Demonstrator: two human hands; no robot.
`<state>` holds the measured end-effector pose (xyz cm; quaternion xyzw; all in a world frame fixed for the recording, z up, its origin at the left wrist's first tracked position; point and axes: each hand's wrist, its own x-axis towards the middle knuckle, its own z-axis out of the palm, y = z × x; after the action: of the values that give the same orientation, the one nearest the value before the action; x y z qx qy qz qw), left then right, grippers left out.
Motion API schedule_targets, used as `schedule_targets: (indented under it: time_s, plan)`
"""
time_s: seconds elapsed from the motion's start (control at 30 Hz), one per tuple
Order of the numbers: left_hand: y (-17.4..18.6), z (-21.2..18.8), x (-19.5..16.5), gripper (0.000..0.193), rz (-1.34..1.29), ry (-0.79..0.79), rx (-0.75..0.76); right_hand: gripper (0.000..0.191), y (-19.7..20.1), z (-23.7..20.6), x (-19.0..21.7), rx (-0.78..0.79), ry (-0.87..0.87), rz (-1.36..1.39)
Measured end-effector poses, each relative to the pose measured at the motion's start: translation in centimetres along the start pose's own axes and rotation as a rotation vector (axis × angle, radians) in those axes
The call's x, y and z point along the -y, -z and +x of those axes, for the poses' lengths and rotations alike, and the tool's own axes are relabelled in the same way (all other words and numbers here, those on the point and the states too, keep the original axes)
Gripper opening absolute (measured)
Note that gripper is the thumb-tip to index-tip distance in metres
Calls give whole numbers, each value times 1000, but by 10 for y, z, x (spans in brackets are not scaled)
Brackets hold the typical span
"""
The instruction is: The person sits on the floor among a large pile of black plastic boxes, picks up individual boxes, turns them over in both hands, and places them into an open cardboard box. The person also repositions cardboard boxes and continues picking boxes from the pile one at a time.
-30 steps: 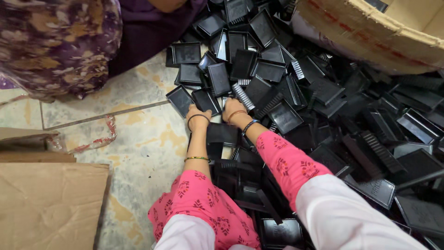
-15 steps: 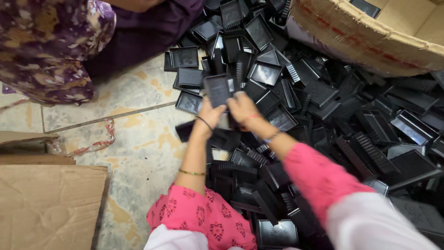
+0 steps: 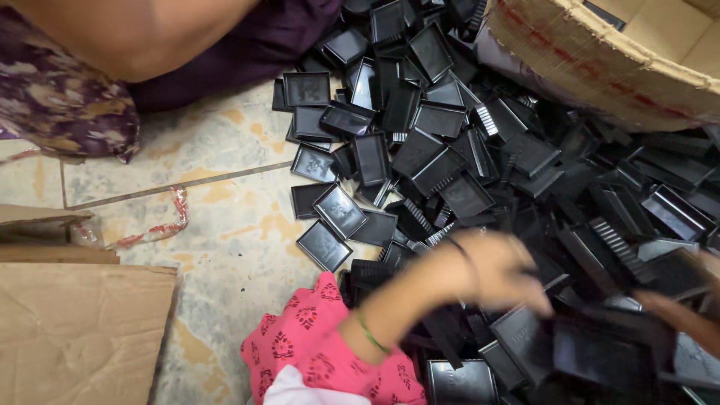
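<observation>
Left hand (image 3: 499, 274) blurred over pile of black plastic trays (image 3: 450, 165), fingers curled, reaching right across heap; grip on any piece cannot be told. Right hand (image 3: 679, 315) only partly in view at right edge, blurred, state cannot be told. Trays cover right half of tiled floor (image 3: 225, 247), spilling from cardboard box (image 3: 600, 67) at top right corner. Step judged: picking pieces from heap. Next move calls for singling one tray and closing fingers on its rim.

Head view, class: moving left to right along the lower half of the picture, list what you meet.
Flat cardboard sheet → bare tiled floor → pink patterned sleeve → blurred left hand over the pile of black plastic trays → right hand, mostly blurred.
</observation>
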<state>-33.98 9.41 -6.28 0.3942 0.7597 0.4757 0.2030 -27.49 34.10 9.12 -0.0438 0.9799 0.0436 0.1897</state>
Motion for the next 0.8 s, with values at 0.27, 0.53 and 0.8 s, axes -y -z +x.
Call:
schedule_targets:
  time_s: [0.27, 0.53, 0.8]
  plan:
    - [133, -126, 291, 37, 247, 705, -1597, 22, -65, 236, 218, 206, 381, -232]
    - [165, -103, 306, 58, 275, 1177, -1201, 23, -224, 311, 274, -165, 175, -44]
    - [195, -73, 292, 64, 7, 1288, -993, 19, -254, 327, 263, -241, 342, 26]
